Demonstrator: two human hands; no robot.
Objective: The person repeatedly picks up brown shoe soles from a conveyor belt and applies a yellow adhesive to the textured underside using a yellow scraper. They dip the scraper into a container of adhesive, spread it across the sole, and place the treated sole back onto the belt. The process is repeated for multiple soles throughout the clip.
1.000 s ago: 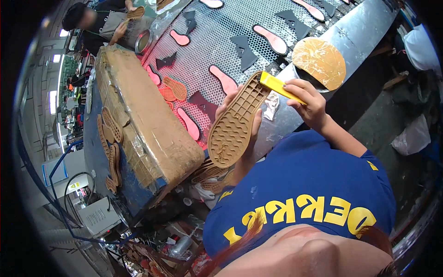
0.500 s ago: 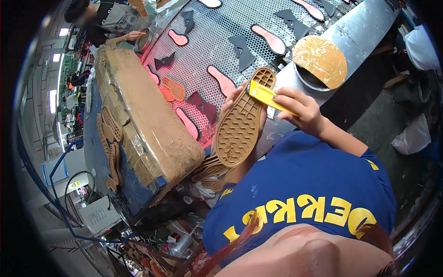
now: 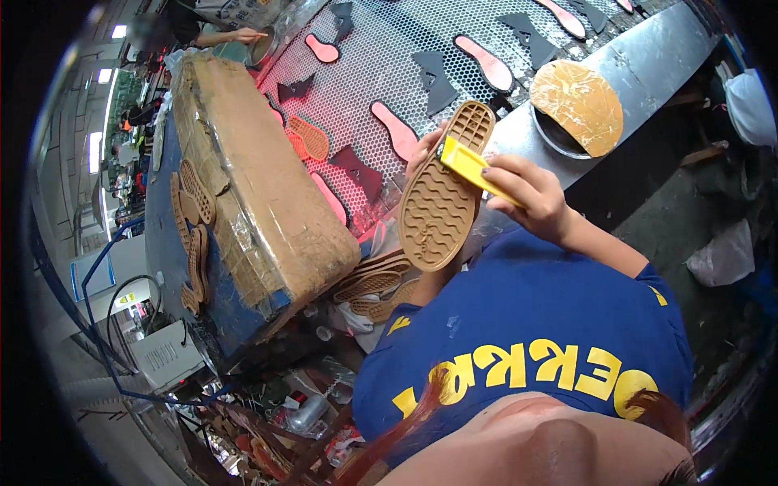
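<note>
A brown shoe sole (image 3: 438, 215), its wavy tread facing me and its heel grid at the top, is held tilted up in front of my chest. My left hand (image 3: 425, 149) grips it from behind, the fingertips showing at its left edge and the rest mostly hidden. My right hand (image 3: 531, 194) is closed round a yellow-handled brush (image 3: 470, 166). The brush lies across the sole just below the heel grid, its dark tip at the sole's left edge.
A perforated conveyor (image 3: 381, 73) carries pink insoles (image 3: 393, 130) and dark cut pieces (image 3: 433, 85). A round pot with a tan lid (image 3: 577, 109) stands on the metal ledge. Left are a taped cardboard box (image 3: 259, 162) and more soles (image 3: 194, 194). A co-worker's hand (image 3: 245, 36) is farther off.
The sole and both hands have shifted slightly up and to the right in the picture. The brush stays against the sole near the heel grid, and the grips look the same.
</note>
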